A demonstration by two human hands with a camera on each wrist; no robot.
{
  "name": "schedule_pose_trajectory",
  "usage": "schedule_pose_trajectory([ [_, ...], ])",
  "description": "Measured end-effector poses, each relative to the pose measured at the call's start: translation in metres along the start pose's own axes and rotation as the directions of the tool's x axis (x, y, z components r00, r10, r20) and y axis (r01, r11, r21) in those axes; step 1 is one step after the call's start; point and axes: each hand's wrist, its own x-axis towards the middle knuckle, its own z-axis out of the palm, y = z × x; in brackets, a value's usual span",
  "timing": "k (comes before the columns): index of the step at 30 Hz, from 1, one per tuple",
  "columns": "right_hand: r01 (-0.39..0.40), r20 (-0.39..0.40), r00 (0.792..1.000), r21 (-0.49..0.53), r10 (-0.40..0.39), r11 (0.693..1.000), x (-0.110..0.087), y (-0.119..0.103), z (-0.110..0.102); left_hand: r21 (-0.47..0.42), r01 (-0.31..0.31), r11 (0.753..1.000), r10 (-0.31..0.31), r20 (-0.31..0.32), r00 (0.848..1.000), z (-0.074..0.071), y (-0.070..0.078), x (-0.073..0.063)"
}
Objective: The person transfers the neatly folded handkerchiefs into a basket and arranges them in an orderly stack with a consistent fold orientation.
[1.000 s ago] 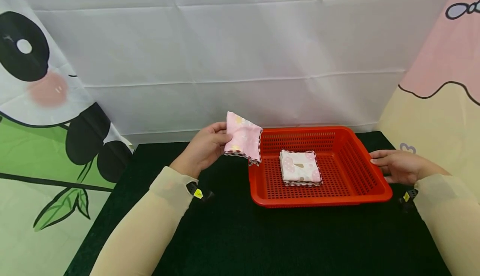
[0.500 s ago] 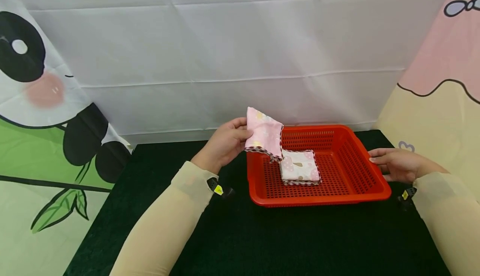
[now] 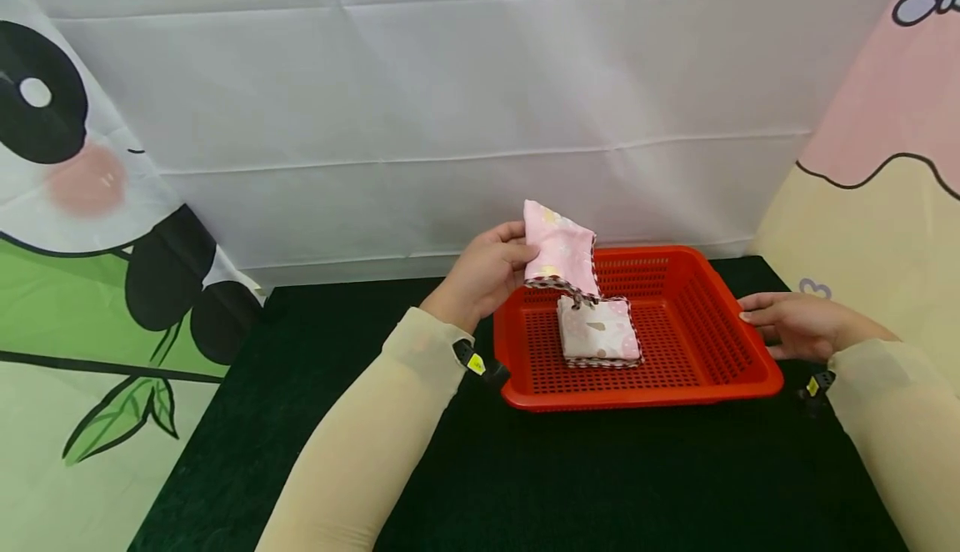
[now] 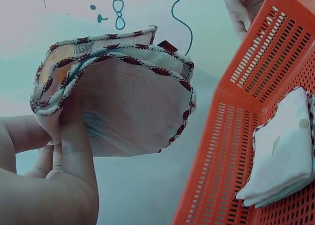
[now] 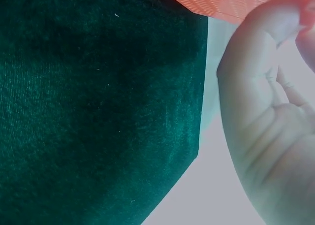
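My left hand (image 3: 486, 275) pinches a folded pink cloth (image 3: 561, 245) by its left edge, thumb in front. This cloth is raised over the left back part of a red plastic basket (image 3: 645, 398). Its checked trim and folded layers show in the left wrist view, where the cloth (image 4: 133, 107) hangs from the fingers. Inside the basket lies a folded white cloth (image 3: 597, 333) with pink and brown prints and the same trim; the pink cloth overlaps its back edge in the head view. My right hand (image 3: 810, 325) holds the basket's right rim between thumb and fingers.
A dark green cloth (image 3: 600, 485) covers the table under the basket. White sheeting (image 3: 480, 118) rises behind it. Printed panels stand at both sides, a panda face (image 3: 45, 118) on the left and a pink and cream pattern (image 3: 877, 118) on the right.
My left hand has carried the pink cloth rightward and slightly up, from left of the basket to over it. My right hand stays at the rim, and the basket has hardly moved.
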Motion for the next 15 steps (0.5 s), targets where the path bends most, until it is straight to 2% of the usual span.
schedule_pose_trajectory([
  [15, 0.004, -0.011, 1.000, -0.003, -0.004, 1.000, -0.001, 0.002, 0.000, -0.005, 0.050, 0.999, -0.050, -0.039, 0.998, 0.030, -0.023, 0.026],
])
